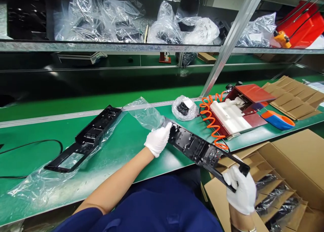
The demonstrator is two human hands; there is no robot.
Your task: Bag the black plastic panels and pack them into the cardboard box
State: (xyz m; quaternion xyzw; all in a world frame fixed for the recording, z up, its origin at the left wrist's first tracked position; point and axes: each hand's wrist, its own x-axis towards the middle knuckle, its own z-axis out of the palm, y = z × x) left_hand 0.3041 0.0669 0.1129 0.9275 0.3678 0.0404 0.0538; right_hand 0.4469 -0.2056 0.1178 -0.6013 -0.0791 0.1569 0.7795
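The green workbench [121, 147] runs across the whole view, giving a flat surface for laying parts out, and a shelf [101, 47] above it keeps crumpled plastic bags out of the working area. At the lower right an open cardboard box [298, 151] sits just beside the person, below the bench edge; its dividers stand bagged parts upright and apart, apparently so they do not rub together. On the bench to the left a second black frame [88, 137] lies flat, half out of its clear bag [37, 184]. The long black plastic frame [199, 149] in hand hangs slanted between bench and box, one end over the bench edge, the other over the box. The right hand [241, 189], gloved in white, is closed around the lower end of that frame, carrying its weight. The left hand [158, 139], also gloved, is closed on the upper end, where a clear plastic bag [145, 114] meets the frame, the fingers pinching film and part together. Behind lie a red and white fixture [235, 115] with a coiled orange hose [212, 124], stacked cardboard dividers [293, 95] and a small bag of black parts [184, 107].
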